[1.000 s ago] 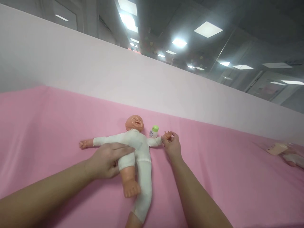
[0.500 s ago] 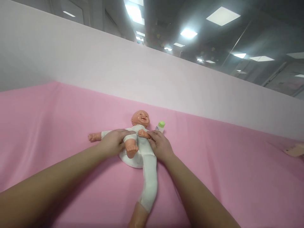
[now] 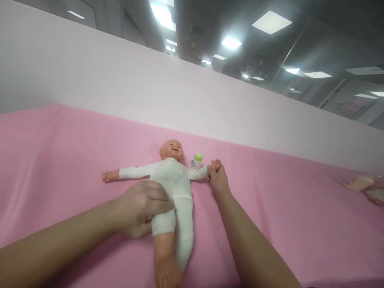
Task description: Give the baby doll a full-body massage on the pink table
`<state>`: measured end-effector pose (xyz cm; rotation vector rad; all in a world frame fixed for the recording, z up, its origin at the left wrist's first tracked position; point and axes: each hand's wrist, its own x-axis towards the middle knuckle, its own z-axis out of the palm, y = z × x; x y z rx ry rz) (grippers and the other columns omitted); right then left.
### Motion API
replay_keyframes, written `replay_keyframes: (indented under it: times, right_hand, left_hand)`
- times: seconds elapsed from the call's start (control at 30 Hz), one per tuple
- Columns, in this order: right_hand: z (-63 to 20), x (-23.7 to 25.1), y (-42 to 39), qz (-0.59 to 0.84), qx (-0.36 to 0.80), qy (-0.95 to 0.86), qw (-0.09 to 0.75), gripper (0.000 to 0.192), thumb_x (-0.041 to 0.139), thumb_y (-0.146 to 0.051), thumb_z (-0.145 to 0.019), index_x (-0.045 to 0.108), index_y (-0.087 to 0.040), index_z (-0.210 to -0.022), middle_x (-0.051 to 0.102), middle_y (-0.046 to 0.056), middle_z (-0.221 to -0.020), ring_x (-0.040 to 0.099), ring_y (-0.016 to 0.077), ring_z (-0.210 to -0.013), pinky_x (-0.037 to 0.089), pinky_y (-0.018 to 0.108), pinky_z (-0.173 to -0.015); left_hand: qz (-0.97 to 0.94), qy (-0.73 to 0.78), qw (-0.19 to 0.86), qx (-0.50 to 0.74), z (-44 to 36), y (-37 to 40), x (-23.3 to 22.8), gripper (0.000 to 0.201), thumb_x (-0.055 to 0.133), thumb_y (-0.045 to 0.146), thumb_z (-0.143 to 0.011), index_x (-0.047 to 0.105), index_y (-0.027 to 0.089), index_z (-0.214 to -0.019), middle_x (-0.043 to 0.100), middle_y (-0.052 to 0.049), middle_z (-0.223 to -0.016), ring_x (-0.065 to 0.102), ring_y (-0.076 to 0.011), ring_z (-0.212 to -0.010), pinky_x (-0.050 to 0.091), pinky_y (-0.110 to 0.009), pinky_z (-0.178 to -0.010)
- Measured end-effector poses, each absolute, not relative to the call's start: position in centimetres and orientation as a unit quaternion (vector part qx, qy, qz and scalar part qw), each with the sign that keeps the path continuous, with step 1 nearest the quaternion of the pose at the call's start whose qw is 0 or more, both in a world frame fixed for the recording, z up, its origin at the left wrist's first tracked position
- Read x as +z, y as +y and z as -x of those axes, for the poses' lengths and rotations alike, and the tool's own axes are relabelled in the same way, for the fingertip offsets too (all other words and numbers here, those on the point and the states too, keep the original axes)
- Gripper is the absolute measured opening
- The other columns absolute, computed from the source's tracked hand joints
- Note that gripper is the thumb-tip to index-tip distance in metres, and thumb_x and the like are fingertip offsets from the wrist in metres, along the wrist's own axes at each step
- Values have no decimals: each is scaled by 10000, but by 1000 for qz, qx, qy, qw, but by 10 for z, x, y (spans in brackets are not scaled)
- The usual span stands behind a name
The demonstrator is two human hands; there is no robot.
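Note:
A baby doll (image 3: pixel 172 180) in a white suit lies on its back on the pink cloth (image 3: pixel 60 160), arms spread wide, head toward the far wall. My left hand (image 3: pixel 141 208) grips the doll's leg on the left at the thigh, with that leg stretched toward me. My right hand (image 3: pixel 217 178) pinches the doll's small hand at the end of the arm on the right, held out to the side. A small white bottle with a green cap (image 3: pixel 196 161) stands just behind that arm, beside the doll's head.
A pale partition wall (image 3: pixel 150 92) runs along the back of the pink cloth. At the far right edge lies part of another doll (image 3: pixel 364 186). Ceiling lights show above the wall.
Half a second ago the doll's leg on the left and arm on the right were folded over its body. Both are now stretched out straight, my hands still holding them.

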<state>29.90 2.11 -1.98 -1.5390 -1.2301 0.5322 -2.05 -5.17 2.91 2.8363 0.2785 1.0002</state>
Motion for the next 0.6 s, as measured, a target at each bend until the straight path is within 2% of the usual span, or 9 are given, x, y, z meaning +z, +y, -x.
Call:
replay_keyframes:
  times: [0.17, 0.3, 0.47, 0.6]
  right_hand:
    - [-318, -20, 25, 753, 172, -487, 409, 697, 658, -480, -820, 480, -148, -1405, 670, 159, -1263, 663, 267, -1121, 515, 334, -925]
    - [-320, -20, 24, 775, 160, -503, 347, 694, 672, -447, -809, 481, -129, -1396, 679, 181, -1234, 673, 286, -1096, 505, 346, -903]
    - [-315, -19, 20, 733, 189, -491, 431, 631, 682, -460, -797, 511, -169, -1331, 729, 120, -1064, 708, 244, -831, 547, 336, -718]
    - [-300, -16, 15, 643, 204, -512, 532, 654, 704, -477, -785, 482, -197, -1333, 741, 80, -1043, 693, 205, -783, 560, 327, -708]
  left_hand:
    - [-956, 53, 71, 281, 11, -61, 30, 378, 573, 162, -770, 664, 241, -1128, 734, -80, -875, 691, -263, -846, 553, -401, -804]
    - [-961, 45, 65, 264, 8, -64, 26, 414, 591, 146, -741, 670, 238, -1137, 738, -85, -908, 695, -264, -853, 551, -391, -788]
    - [-949, 62, 70, 302, 11, -62, 23, 491, 562, 132, -753, 647, 247, -1223, 744, -78, -995, 706, -244, -886, 560, -368, -779]
    - [-911, 151, 68, 378, 24, -43, 16, 534, 532, 111, -781, 617, 244, -1291, 724, -75, -1155, 694, -234, -1016, 562, -360, -838]
